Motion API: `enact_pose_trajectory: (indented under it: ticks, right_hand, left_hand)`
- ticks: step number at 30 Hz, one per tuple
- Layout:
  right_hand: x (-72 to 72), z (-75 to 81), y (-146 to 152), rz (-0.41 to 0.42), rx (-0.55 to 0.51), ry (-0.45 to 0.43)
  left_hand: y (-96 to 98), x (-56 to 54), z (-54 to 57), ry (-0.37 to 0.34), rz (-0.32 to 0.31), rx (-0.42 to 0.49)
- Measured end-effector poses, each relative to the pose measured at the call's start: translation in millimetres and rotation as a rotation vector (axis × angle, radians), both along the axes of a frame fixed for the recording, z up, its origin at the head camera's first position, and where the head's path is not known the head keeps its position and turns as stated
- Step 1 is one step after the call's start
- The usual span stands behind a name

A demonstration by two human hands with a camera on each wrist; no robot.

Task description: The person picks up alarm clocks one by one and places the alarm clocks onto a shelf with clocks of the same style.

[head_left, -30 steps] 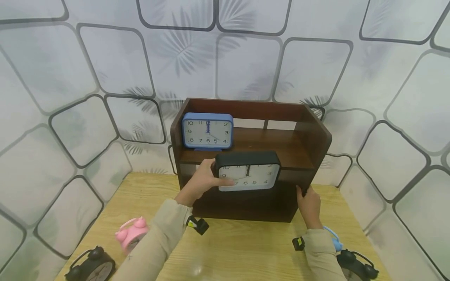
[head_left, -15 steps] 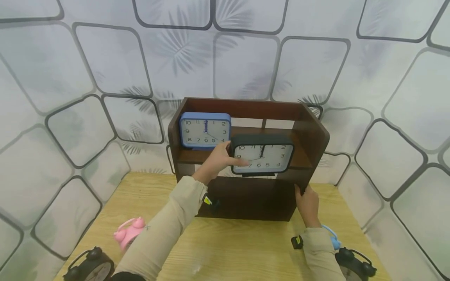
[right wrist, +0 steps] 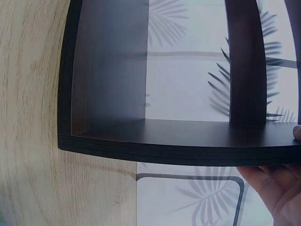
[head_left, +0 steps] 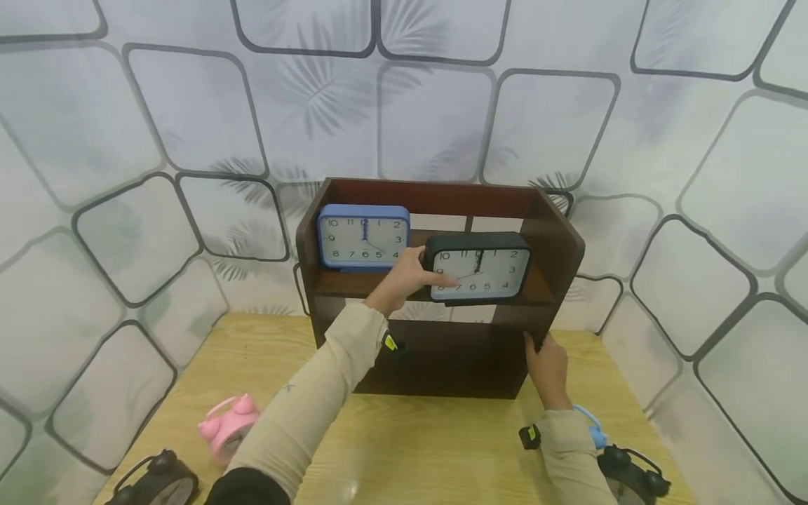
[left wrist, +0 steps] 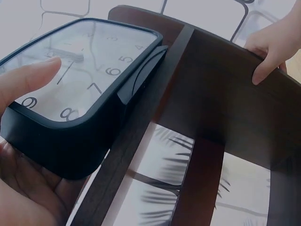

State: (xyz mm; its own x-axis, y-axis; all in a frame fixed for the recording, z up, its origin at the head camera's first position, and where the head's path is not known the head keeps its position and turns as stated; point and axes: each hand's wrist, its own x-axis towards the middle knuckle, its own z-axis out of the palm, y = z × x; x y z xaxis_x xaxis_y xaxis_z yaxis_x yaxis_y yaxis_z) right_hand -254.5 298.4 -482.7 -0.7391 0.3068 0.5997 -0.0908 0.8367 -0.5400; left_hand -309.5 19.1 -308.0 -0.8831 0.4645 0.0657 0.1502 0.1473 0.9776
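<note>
My left hand [head_left: 404, 279] grips a black rectangular alarm clock [head_left: 482, 268] by its left end, thumb across the white dial. In the head view the clock overlaps the right part of a dark brown wooden shelf's [head_left: 435, 358] upper tier. Seen from the left wrist, the clock's base foot [left wrist: 143, 73] is right at the board's front edge. A blue rectangular clock [head_left: 364, 237] stands upright on the same tier, at the left. My right hand [head_left: 548, 368] holds the front edge of the right side panel [right wrist: 155, 151], thumb inside and fingers around the outside.
On the wooden table [head_left: 435, 449], a pink twin-bell alarm clock [head_left: 229, 426] and a black one [head_left: 158, 482] stand at the left front. A light-blue one [head_left: 596, 433] and another black one [head_left: 634, 475] are at the right, beside the right sleeve. Patterned walls enclose the table.
My left hand has raised the black clock and carried it right, from in front of the lower part of the shelf to the upper tier. The right hand keeps its hold on the side panel.
</note>
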Motion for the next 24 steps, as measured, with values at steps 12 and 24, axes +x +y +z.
enact_pose_trajectory:
  ticks: [12,24]
  right_hand:
    - [2.3,2.5,-2.4,-0.007,-0.001,-0.007]
    - [1.4,2.6,-1.5,-0.001,-0.004,-0.023]
  left_hand:
    - [2.7,-15.7,5.1,0.005,-0.044,-0.039]
    - [5.0,-14.5,0.6,0.070,-0.002,-0.044]
